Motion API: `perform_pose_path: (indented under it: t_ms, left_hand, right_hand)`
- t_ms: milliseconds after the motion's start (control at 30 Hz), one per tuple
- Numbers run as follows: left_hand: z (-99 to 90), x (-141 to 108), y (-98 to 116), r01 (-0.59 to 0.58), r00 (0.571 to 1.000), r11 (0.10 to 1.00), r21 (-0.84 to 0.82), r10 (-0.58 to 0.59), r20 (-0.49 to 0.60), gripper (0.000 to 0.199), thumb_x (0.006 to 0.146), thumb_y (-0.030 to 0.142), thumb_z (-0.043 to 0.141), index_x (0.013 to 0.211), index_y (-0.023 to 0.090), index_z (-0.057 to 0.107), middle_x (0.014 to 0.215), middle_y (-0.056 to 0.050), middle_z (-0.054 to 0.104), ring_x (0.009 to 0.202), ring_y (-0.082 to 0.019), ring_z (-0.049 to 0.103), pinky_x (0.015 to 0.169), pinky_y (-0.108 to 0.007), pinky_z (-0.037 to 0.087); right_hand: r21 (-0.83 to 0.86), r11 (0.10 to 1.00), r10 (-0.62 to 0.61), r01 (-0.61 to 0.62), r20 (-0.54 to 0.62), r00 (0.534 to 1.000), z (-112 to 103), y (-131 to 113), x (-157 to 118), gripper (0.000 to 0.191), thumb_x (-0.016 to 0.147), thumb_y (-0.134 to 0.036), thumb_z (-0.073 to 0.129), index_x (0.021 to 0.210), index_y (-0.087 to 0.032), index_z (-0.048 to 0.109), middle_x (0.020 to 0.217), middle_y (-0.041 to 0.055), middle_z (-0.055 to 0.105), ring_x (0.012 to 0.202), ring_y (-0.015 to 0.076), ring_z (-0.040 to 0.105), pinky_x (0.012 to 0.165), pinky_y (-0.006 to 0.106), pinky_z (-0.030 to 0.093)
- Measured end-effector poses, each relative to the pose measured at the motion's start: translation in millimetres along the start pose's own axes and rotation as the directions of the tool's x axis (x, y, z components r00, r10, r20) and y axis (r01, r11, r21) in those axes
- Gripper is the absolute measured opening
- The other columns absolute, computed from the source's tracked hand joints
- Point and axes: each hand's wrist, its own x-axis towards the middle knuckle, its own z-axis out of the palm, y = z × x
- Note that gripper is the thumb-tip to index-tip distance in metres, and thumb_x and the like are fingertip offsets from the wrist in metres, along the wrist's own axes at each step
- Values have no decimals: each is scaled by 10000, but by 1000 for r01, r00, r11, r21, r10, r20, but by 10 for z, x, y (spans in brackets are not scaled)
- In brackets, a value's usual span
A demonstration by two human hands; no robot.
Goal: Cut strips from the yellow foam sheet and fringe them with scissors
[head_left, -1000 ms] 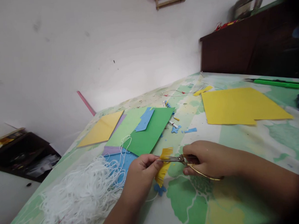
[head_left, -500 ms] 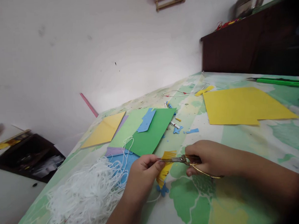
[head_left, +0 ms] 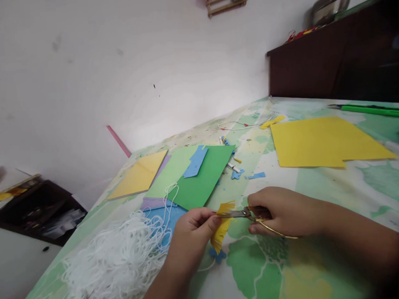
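Note:
Between the thumb and fingers of my left hand (head_left: 193, 233) is a small piece of yellow paper (head_left: 219, 234), its edge cut into a fringe. My right hand (head_left: 281, 212) is closed round the gold-coloured handles of a pair of scissors (head_left: 240, 213). The scissor blades lie across the yellow paper, and their tips reach to my left fingertips. Just under the paper, a blue flower-shaped cutout (head_left: 218, 255) rests on the tablecloth. A tangled heap of white string (head_left: 115, 263) lies left of my left hand.
Green sheets (head_left: 201, 189) and a yellow-orange pad (head_left: 139, 174) lie beyond my left hand. A large yellow sheet (head_left: 318, 142) and a green cutter (head_left: 374, 110) are at the right. Blue scraps (head_left: 256, 175) and markers (head_left: 233, 167) lie mid-table. A dark cabinet (head_left: 314, 60) stands behind.
Almost nothing differs. The fringed yellow paper has shifted slightly in my left fingers, and the scissors stay across it.

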Motion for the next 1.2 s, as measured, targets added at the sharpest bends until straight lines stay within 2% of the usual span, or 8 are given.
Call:
perform_pose_path:
  t_ms: [333, 500, 667, 900, 1200]
  left_hand:
    - [68, -45, 23, -59, 972, 987, 146, 90, -216, 81, 585, 242, 592, 562, 164, 590, 458, 41, 543, 414, -82, 456, 402, -189, 350]
    - [84, -55, 5, -42, 969, 981, 192, 87, -232, 110, 591, 281, 585, 576, 173, 598, 459, 35, 549, 415, -98, 466, 396, -199, 344]
    - [84, -67, 11, -74, 959, 964, 256, 139, -247, 134, 601, 302, 573, 565, 174, 594, 454, 29, 545, 426, -106, 476, 400, -201, 349]
    - [77, -70, 5, -97, 957, 960, 263, 162, -240, 139, 605, 304, 568, 571, 170, 581, 467, 29, 536, 432, -104, 470, 398, -195, 350]
    - [84, -88, 36, -79, 960, 968, 236, 138, -242, 87, 598, 255, 576, 569, 173, 580, 429, 46, 526, 396, -91, 457, 387, -189, 339]
  right_hand:
    - [-6, 1000, 4, -4, -5, 1000, 25, 16, 26, 336, 670, -518, 442, 633, -185, 464, 580, -9, 502, 496, 110, 390, 424, 212, 214]
    - [6, 1000, 8, -9, 16, 1000, 18, 8, 10, 344, 669, -523, 438, 650, -181, 477, 586, -3, 501, 490, 112, 392, 423, 217, 213]
    - [-3, 1000, 4, -4, 10, 1000, 11, 4, 0, 335, 673, -516, 439, 652, -184, 475, 596, 3, 511, 506, 123, 408, 434, 220, 221]
    - [-25, 1000, 3, -2, 19, 1000, 17, 29, 13, 326, 682, -515, 433, 628, -194, 455, 574, -7, 514, 479, 116, 396, 414, 209, 218]
    - [-37, 999, -17, 18, 27, 999, 31, 68, 35, 340, 671, -523, 449, 619, -188, 469, 570, 0, 518, 478, 115, 398, 416, 213, 212]
